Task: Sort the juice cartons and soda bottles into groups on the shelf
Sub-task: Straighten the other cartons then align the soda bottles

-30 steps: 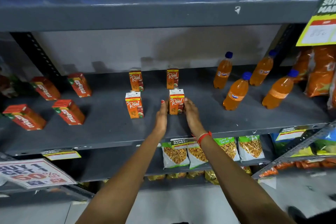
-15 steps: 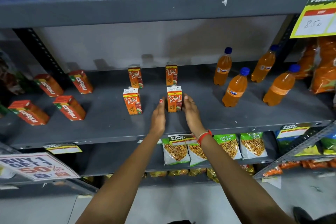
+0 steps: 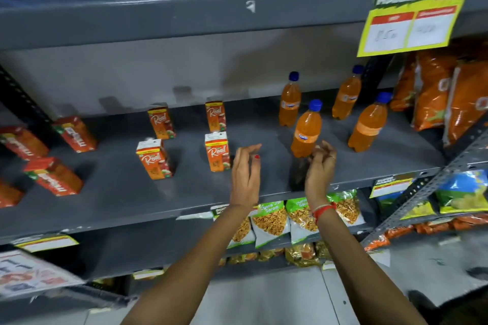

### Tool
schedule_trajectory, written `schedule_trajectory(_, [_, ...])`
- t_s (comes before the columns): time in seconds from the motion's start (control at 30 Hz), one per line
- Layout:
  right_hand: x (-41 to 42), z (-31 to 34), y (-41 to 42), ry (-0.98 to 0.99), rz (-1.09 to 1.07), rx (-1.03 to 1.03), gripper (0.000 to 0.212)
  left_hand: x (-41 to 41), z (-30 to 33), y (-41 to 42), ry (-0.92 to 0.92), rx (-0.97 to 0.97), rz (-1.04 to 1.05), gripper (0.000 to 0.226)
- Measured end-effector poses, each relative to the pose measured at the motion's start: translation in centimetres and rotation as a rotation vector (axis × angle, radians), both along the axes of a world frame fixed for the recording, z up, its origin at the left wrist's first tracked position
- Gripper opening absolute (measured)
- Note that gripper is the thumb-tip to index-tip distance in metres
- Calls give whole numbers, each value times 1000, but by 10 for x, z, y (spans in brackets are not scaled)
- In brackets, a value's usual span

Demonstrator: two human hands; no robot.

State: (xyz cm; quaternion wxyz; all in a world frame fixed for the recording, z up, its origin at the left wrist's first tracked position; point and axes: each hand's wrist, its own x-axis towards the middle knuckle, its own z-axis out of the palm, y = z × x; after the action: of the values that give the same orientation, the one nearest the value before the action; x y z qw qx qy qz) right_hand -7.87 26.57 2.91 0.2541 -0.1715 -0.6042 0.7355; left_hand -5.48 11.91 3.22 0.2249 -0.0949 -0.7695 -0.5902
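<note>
Several orange "Real" juice cartons stand upright mid-shelf; the front right carton (image 3: 217,151) is just left of my left hand (image 3: 245,175), which is open and apart from it. Several red cartons (image 3: 75,134) lie tilted at the far left of the grey shelf (image 3: 118,200). Several orange soda bottles with blue caps stand at the right. My right hand (image 3: 320,169) hovers with curled fingers just in front of the nearest bottle (image 3: 306,129), holding nothing.
Orange snack bags (image 3: 433,90) fill the shelf's right end beside a slanted metal brace (image 3: 433,187). A yellow price sign (image 3: 412,16) hangs from the upper shelf. Blue bags lie above, snack packets (image 3: 269,219) sit on the shelf below.
Both hands have let go of the front right juice carton and moved right, toward the soda bottles. The carton stays standing where it was set.
</note>
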Motion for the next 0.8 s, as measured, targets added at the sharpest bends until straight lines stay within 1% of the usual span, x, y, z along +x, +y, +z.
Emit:
schedule_trajectory(0.03, [-4, 1, 7, -17, 27, 38, 25, -10, 2, 12, -58, 32, -38, 30])
schedule_trajectory(0.1, [-13, 3, 16, -53, 108, 117, 38, -33, 5, 33, -235, 122, -109, 35])
schedule_trajectory(0.13, [-17, 4, 19, -68, 154, 143, 42, -45, 7, 42, -328, 176, -145, 39])
schedule_trajectory(0.2, [-23, 5, 23, -98, 237, 162, 43, -67, 11, 59, -490, 267, -224, 45])
schedule_trajectory(0.3, [-31, 4, 26, -132, 323, 161, 46, -84, 14, 78, -628, 258, -316, 54])
schedule_trajectory(0.4, [-36, 3, 28, -126, 387, 117, 49, -80, 13, 88, -628, 344, -323, 55])
schedule_trajectory(0.57, [-47, 3, 37, -195, 498, 87, 61, -69, 7, 96, -573, 432, -183, 52])
schedule_trajectory(0.67, [-54, 6, 37, -233, 496, 65, 58, -66, 6, 98, -561, 428, -165, 51])
schedule_trajectory(0.8, [-55, 3, 36, -231, 486, 48, 54, -60, 7, 96, -554, 396, -156, 49])
